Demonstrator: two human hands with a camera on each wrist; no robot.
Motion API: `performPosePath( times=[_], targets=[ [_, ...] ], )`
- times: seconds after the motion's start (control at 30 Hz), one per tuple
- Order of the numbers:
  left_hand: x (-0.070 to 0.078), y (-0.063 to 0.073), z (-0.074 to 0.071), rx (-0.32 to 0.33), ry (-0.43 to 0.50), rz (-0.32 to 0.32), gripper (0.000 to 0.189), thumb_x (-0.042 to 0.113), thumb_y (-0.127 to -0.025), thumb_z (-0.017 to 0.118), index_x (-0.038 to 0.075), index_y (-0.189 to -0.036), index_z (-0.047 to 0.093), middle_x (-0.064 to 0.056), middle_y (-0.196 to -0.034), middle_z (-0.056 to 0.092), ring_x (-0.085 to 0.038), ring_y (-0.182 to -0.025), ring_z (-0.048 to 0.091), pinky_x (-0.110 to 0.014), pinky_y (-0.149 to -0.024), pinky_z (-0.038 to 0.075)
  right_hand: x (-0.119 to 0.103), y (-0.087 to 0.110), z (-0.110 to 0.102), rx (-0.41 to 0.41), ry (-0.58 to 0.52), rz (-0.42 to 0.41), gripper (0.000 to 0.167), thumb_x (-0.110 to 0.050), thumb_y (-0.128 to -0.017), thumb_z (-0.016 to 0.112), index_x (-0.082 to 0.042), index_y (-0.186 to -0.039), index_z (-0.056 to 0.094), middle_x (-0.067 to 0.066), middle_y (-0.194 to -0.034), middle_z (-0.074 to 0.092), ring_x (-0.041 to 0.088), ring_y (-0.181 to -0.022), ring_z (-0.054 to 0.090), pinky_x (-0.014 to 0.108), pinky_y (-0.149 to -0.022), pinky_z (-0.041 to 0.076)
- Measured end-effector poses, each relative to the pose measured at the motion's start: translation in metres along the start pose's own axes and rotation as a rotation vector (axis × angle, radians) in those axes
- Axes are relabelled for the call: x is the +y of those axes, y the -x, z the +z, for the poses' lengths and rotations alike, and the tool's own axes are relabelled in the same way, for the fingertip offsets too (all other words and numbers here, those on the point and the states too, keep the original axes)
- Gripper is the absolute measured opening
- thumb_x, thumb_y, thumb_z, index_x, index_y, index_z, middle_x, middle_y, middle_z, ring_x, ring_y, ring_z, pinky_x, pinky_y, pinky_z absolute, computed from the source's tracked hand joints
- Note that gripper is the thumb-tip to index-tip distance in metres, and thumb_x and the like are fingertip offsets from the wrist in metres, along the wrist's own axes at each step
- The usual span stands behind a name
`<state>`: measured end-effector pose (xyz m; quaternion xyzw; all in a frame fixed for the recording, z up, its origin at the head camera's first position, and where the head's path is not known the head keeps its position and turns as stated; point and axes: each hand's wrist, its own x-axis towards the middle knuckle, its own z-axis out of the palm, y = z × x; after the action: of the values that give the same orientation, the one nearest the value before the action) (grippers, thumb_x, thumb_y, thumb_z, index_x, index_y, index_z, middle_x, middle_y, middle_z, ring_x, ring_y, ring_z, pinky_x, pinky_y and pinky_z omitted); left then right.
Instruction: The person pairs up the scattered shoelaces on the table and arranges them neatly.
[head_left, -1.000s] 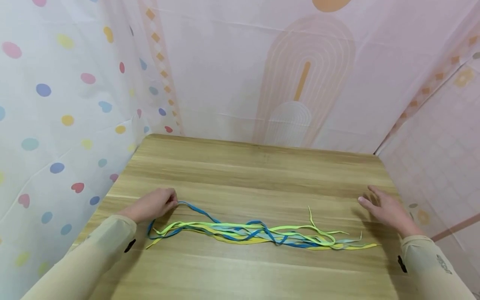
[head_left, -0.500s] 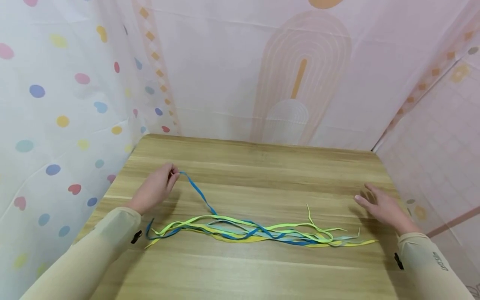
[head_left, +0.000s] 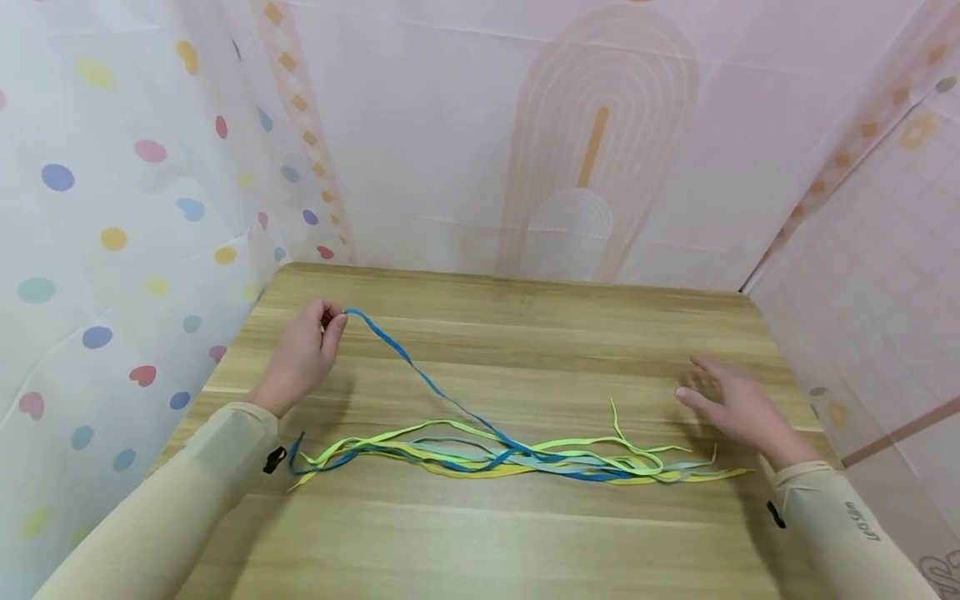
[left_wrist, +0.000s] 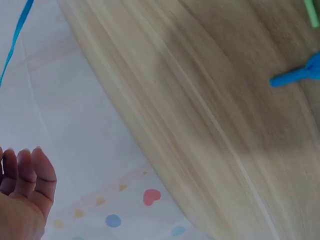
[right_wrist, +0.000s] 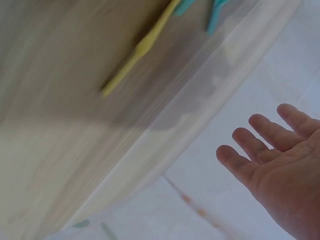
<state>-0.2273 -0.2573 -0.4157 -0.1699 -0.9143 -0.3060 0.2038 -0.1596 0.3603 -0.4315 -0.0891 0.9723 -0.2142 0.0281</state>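
My left hand [head_left: 303, 350] pinches one end of a blue shoelace [head_left: 408, 360] and holds it above the far left of the table. From there the lace slants down into a loose bundle of laces. In that bundle lie yellow-green laces [head_left: 585, 442], a yellow lace [head_left: 720, 476] and pale blue laces [head_left: 686, 467], crossing one another. Another blue lace end [head_left: 300, 442] curls up at the bundle's left. My right hand [head_left: 738, 408] hovers above the right side, fingers spread and holding nothing; the right wrist view shows its fingers [right_wrist: 270, 132] relaxed, apart from the yellow lace tip [right_wrist: 142, 47].
The laces lie on a wood-grain table [head_left: 450, 542]. A pale pink curtain [head_left: 435, 150] hangs behind its far edge. On the left is a dotted curtain [head_left: 112, 192], and another patterned curtain [head_left: 885, 275] hangs close along the right edge.
My left hand has risen toward the far edge, drawing a longer stretch of the blue lace out of the bundle. The right hand has shifted a little left.
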Motion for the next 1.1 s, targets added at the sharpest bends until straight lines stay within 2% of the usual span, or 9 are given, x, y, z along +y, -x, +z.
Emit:
performPosePath(
  times=[0.13, 0.27, 0.37, 0.6, 0.8, 0.93, 1.1],
  targets=[
    [0.002, -0.001, -0.002, 0.058, 0.007, -0.007, 0.016, 0.009, -0.111, 0.054, -0.007, -0.107, 0.056, -0.017, -0.088, 0.058, -0.021, -0.071, 0.048, -0.024, -0.062, 0.04, -0.014, 0.001, 0.007, 0.056, 0.016, -0.087, 0.066, -0.037, -0.105, 0.069, 0.007, -0.152, 0.051, 0.036, -0.151, 0.054, 0.06, -0.138, 0.05, 0.074, -0.111, 0.041],
    [0.0, -0.005, -0.003, 0.081, 0.01, -0.037, 0.017, 0.011, -0.112, 0.054, -0.006, -0.107, 0.056, -0.015, -0.086, 0.056, -0.021, -0.069, 0.047, -0.022, -0.06, 0.038, -0.03, 0.0, 0.015, 0.107, 0.039, -0.192, 0.044, -0.025, -0.102, 0.075, 0.002, -0.136, 0.068, 0.026, -0.134, 0.071, 0.051, -0.124, 0.066, 0.067, -0.103, 0.052],
    [0.001, -0.01, -0.004, 0.086, 0.005, -0.045, 0.019, 0.012, -0.112, 0.053, -0.006, -0.108, 0.056, -0.015, -0.087, 0.056, -0.022, -0.071, 0.048, -0.022, -0.061, 0.038, -0.044, 0.0, 0.024, 0.104, 0.053, -0.259, 0.03, -0.02, -0.1, 0.077, -0.003, -0.124, 0.076, 0.016, -0.119, 0.079, 0.04, -0.112, 0.074, 0.059, -0.095, 0.058],
    [0.009, -0.02, -0.006, 0.128, 0.013, -0.028, 0.021, 0.013, -0.112, 0.053, -0.008, -0.108, 0.058, -0.018, -0.088, 0.059, -0.024, -0.074, 0.05, -0.021, -0.067, 0.037, -0.076, 0.001, 0.045, -0.041, 0.01, -0.338, 0.019, -0.019, -0.1, 0.076, -0.009, -0.116, 0.08, 0.0, -0.106, 0.081, 0.018, -0.098, 0.076, 0.042, -0.086, 0.063],
    [0.014, -0.027, -0.007, 0.151, 0.028, -0.031, 0.023, 0.014, -0.113, 0.051, -0.008, -0.111, 0.056, -0.018, -0.092, 0.059, -0.025, -0.078, 0.051, -0.021, -0.071, 0.036, -0.095, 0.001, 0.056, -0.123, 0.009, -0.461, 0.021, -0.026, -0.095, 0.082, -0.011, -0.109, 0.08, -0.007, -0.095, 0.077, 0.004, -0.084, 0.069, 0.027, -0.074, 0.058],
    [0.01, -0.027, -0.007, 0.131, 0.02, -0.07, 0.024, 0.016, -0.113, 0.051, -0.007, -0.112, 0.056, -0.017, -0.092, 0.059, -0.023, -0.078, 0.05, -0.02, -0.069, 0.036, -0.096, 0.002, 0.06, -0.189, 0.03, -0.45, 0.028, -0.028, -0.09, 0.088, -0.01, -0.109, 0.078, -0.008, -0.09, 0.074, 0.001, -0.08, 0.063, 0.025, -0.071, 0.054],
    [0.001, -0.021, -0.008, 0.119, 0.026, -0.09, 0.022, 0.016, -0.112, 0.052, -0.006, -0.111, 0.057, -0.016, -0.091, 0.059, -0.019, -0.074, 0.047, -0.018, -0.065, 0.035, -0.092, 0.004, 0.063, -0.222, 0.047, -0.405, 0.014, -0.014, -0.093, 0.083, -0.015, -0.106, 0.077, -0.01, -0.09, 0.072, 0.0, -0.079, 0.06, 0.025, -0.071, 0.054]
  ],
)
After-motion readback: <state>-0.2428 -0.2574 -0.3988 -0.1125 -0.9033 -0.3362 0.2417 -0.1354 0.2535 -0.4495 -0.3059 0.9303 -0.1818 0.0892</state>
